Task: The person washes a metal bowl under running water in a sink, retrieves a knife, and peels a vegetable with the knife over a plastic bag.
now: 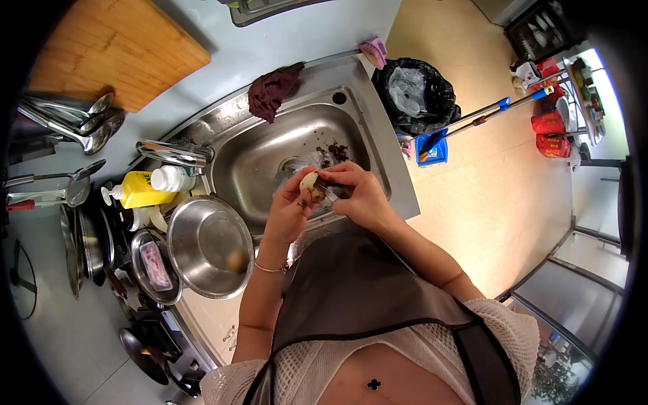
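Over the near side of the steel sink (233, 158), my left hand (289, 208) grips a small, partly peeled root vegetable (309, 181), pale where bare and brown below. Its exact kind is unclear. My right hand (363, 199) is closed around a small peeling tool (330, 194) with a shiny part against the vegetable; the fingers hide most of it. Dark peel scraps (337, 151) lie in the sink behind my hands, beside what looks like clear plastic. A steel bowl (192, 233) stands left of my left wrist, with a blurred yellowish patch inside.
A dark red cloth (273, 91) hangs over the sink's far rim. Left are a yellow pump bottle (138, 189), a white bottle (177, 179), pans and hanging ladles (98, 138). A black-lined bin (439, 101) stands right of the sink, near broom handles (489, 111).
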Demonstrator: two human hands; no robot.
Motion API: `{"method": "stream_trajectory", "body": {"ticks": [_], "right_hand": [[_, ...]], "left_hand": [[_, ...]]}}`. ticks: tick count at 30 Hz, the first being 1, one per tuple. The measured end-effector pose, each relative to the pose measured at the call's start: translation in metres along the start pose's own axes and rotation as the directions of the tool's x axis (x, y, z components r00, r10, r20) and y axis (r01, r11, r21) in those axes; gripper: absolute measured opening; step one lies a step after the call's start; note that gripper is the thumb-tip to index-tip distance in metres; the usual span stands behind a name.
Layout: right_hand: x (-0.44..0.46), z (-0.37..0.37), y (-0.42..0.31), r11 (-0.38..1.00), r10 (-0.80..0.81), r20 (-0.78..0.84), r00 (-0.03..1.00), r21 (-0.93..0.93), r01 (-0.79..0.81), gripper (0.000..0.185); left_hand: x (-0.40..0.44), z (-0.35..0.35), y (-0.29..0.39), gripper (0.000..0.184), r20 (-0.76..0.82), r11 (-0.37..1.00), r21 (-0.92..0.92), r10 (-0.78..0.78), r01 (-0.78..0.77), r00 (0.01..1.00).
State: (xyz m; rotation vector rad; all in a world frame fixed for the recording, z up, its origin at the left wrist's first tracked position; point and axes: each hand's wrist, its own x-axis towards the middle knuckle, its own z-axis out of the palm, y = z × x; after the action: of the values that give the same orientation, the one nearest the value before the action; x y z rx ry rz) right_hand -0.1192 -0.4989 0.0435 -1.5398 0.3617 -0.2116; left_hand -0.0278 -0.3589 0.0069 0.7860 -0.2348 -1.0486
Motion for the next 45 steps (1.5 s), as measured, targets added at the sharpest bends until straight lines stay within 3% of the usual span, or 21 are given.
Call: {"method": "stream_trajectory", "body": {"ticks": [4,6,10,12,16,18,19,21,25,28,30,34,36,37,39,41,43,44,45], "right_hand": [[0.003,0.003,0.006,0.99,0.037,-0.015,0.999,0.139,-0.035,0.046],[0.001,0.008,0.006,0.984,0.031,-0.092,0.995,0.179,-0.014,0.048],[0.0,0.007,0.002,0.999,-0.032,-0.117,0.993,0.018,0.034,0.054],[0.003,-0.002,0.005,0.959,0.059,0.047,0.997,0.275,-0.07,0.055],[0.004,0.001,-0.004,0.958,0.137,0.063,0.989,0.244,-0.148,0.055],[0.004,0.009,0.005,0.969,-0.024,-0.103,0.994,0.244,0.049,0.05],[0.002,0.01,0.005,0.968,-0.026,-0.102,0.994,0.244,0.05,0.05],[-0.001,0.01,-0.004,0.99,-0.061,-0.16,0.985,-0.133,0.04,0.044],[0.0,0.006,-0.005,0.992,-0.033,-0.14,0.99,-0.126,0.015,0.042],[-0.001,0.012,-0.005,0.97,-0.145,-0.189,0.971,-0.223,0.101,0.04],[0.0,0.015,-0.001,0.927,-0.219,-0.222,0.95,-0.353,0.131,0.037],[0.005,0.008,0.006,0.925,-0.224,-0.186,0.957,-0.351,0.148,0.038],[0.008,0.002,0.009,0.999,-0.022,-0.106,0.994,-0.049,0.017,0.04],[0.009,-0.002,0.006,0.999,-0.022,-0.105,0.994,-0.049,0.017,0.04],[0.01,-0.007,-0.006,0.942,0.241,0.022,0.97,0.237,-0.239,0.04],[0.009,-0.001,0.005,0.932,0.21,0.034,0.977,0.296,-0.21,0.044],[0.005,0.007,0.007,0.976,0.011,-0.09,0.996,0.219,0.009,0.043],[0.004,0.008,0.005,0.976,0.012,-0.09,0.996,0.219,0.008,0.043],[0.004,0.008,0.0,0.996,-0.05,-0.102,0.994,0.069,0.058,0.045]], "left_hand": [[0.003,0.004,-0.006,0.052,-0.09,0.998,0.051,0.032,-0.028,0.995],[0.003,0.012,-0.01,0.052,-0.2,0.982,0.16,0.133,-0.102,0.971],[0.003,0.011,-0.009,0.055,-0.181,0.984,0.148,0.123,-0.097,0.976],[0.001,0.002,-0.008,0.054,-0.017,0.987,0.091,0.134,-0.132,0.991],[0.002,0.006,-0.008,0.053,-0.053,0.995,-0.001,0.1,-0.1,0.994],[0.003,0.013,-0.014,0.05,-0.194,0.982,0.128,0.159,-0.136,0.968],[0.004,0.015,-0.017,0.05,-0.194,0.982,0.129,0.161,-0.137,0.968],[0.005,0.017,-0.021,0.051,-0.244,0.959,0.186,0.256,-0.214,0.935],[0.001,0.022,-0.018,0.052,-0.269,0.967,0.158,0.237,-0.2,0.934],[-0.002,0.032,-0.018,0.049,-0.316,0.944,0.278,0.265,-0.178,0.911],[-0.003,0.043,-0.02,0.045,-0.396,0.886,0.426,0.365,-0.184,0.843],[-0.005,0.049,-0.02,0.044,-0.381,0.827,0.531,0.426,-0.182,0.821],[-0.006,0.04,-0.017,0.042,-0.366,0.846,0.511,0.374,-0.152,0.852],[-0.006,0.037,-0.014,0.042,-0.366,0.846,0.511,0.374,-0.152,0.852],[-0.006,0.033,-0.01,0.038,-0.379,0.976,0.101,0.216,-0.192,0.9],[-0.006,0.032,-0.01,0.036,-0.372,0.978,0.077,0.21,-0.196,0.904],[-0.005,0.032,-0.009,0.035,-0.362,0.978,0.052,0.206,-0.201,0.909],[-0.005,0.033,-0.008,0.035,-0.35,0.976,0.037,0.213,-0.213,0.912],[-0.004,0.034,-0.007,0.035,-0.338,0.974,0.023,0.22,-0.226,0.915]]}}
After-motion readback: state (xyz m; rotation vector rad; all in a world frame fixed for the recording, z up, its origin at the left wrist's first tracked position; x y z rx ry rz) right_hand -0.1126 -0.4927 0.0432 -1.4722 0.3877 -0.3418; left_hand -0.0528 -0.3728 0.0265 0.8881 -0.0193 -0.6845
